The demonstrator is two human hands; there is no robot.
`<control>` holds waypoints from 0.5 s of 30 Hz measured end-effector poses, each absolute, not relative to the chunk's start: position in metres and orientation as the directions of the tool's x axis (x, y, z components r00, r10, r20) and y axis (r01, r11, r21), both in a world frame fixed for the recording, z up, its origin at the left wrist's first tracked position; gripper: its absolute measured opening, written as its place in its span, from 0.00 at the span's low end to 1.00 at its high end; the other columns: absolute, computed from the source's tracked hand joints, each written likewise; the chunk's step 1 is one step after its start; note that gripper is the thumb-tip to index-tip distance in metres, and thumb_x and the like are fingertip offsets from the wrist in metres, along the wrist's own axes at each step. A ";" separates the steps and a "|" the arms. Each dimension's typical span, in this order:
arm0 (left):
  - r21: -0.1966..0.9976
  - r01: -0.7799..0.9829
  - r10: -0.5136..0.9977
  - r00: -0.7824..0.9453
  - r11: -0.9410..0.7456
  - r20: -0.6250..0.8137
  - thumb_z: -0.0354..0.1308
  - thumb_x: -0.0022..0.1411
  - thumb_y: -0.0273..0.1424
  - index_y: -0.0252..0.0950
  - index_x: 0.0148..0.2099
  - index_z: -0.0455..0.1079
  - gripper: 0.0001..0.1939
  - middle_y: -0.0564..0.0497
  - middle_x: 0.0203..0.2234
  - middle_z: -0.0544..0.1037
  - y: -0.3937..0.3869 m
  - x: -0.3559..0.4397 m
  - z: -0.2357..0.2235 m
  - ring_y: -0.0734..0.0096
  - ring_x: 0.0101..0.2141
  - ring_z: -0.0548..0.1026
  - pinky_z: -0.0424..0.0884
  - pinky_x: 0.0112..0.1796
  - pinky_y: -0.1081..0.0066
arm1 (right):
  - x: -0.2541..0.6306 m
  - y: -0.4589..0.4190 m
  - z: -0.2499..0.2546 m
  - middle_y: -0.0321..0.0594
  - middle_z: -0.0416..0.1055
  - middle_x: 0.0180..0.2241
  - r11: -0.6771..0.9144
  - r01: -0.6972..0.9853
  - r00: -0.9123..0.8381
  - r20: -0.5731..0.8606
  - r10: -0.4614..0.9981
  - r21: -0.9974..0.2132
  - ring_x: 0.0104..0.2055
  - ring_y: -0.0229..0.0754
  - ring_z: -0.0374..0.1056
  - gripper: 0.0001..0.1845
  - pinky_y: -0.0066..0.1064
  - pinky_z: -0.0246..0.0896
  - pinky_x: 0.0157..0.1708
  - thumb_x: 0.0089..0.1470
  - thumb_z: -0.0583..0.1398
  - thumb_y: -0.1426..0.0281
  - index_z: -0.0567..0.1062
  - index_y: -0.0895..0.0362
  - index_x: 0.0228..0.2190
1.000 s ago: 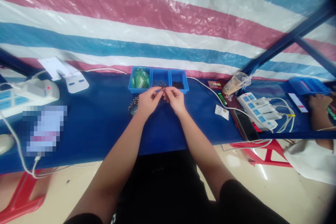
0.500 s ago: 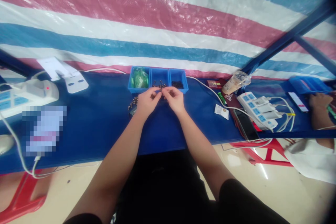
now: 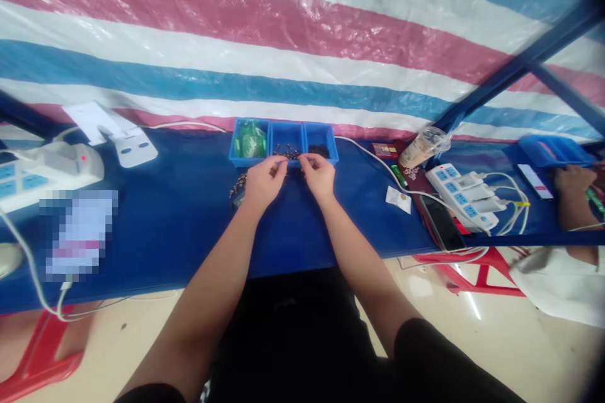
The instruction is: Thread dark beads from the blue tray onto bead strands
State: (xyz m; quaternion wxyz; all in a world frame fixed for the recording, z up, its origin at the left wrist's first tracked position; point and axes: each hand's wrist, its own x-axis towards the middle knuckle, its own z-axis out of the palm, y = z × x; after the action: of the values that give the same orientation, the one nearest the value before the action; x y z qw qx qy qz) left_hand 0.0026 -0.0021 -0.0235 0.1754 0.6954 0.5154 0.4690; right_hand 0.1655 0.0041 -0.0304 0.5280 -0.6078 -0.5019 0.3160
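Note:
My left hand (image 3: 265, 181) is closed in a pinch at the front of the middle blue bin (image 3: 287, 132); what its fingertips hold is too small to make out. Just to its right, my right hand (image 3: 319, 175) also pinches, thumb against forefinger, with the contents hidden. Small brass-dark parts (image 3: 290, 153) lie in the middle bin between the hands. Black small parts (image 3: 319, 151) fill the bottom of the right bin. The left bin holds a green plastic bag (image 3: 251, 140). More brass-dark parts (image 3: 239, 186) lie in a pile left of my left hand, partly covered by it.
To the right are a plastic drink cup (image 3: 424, 146), a white packet (image 3: 398, 199), a dark phone (image 3: 443, 223) and a power strip (image 3: 460, 197) with cables. A co-worker's hand (image 3: 574, 186) rests farther right. A blurred-out phone (image 3: 80, 233) and white stand (image 3: 111, 132) are left.
My hands were touching at the fingertips and have now moved apart, the right one slightly rightward. The parts in the middle bin show more between them.

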 end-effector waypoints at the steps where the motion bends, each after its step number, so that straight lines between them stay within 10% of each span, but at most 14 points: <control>1: 0.730 0.551 0.882 0.026 -0.405 0.470 0.58 0.67 0.36 0.38 0.46 0.79 0.12 0.52 0.26 0.79 -0.002 0.003 -0.024 0.74 0.25 0.74 0.70 0.34 0.72 | 0.166 0.004 -0.031 0.34 0.73 0.23 0.065 0.300 0.289 0.155 0.945 -0.952 0.25 0.37 0.68 0.16 0.30 0.66 0.33 0.57 0.62 0.55 0.81 0.54 0.37; 15: 0.747 0.538 0.889 0.010 -0.391 0.458 0.58 0.67 0.36 0.38 0.46 0.79 0.12 0.53 0.25 0.79 -0.002 0.001 -0.026 0.73 0.24 0.73 0.70 0.32 0.72 | 0.171 -0.008 -0.019 0.37 0.75 0.24 -0.025 0.679 0.154 0.108 0.982 -0.734 0.28 0.41 0.70 0.10 0.33 0.65 0.35 0.55 0.62 0.62 0.79 0.53 0.27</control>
State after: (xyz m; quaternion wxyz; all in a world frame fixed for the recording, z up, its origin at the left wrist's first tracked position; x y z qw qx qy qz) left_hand 0.0006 -0.0016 -0.0259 0.1852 0.6859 0.5199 0.4743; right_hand 0.1714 -0.0076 -0.0191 0.3384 -0.6799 -0.6107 0.2243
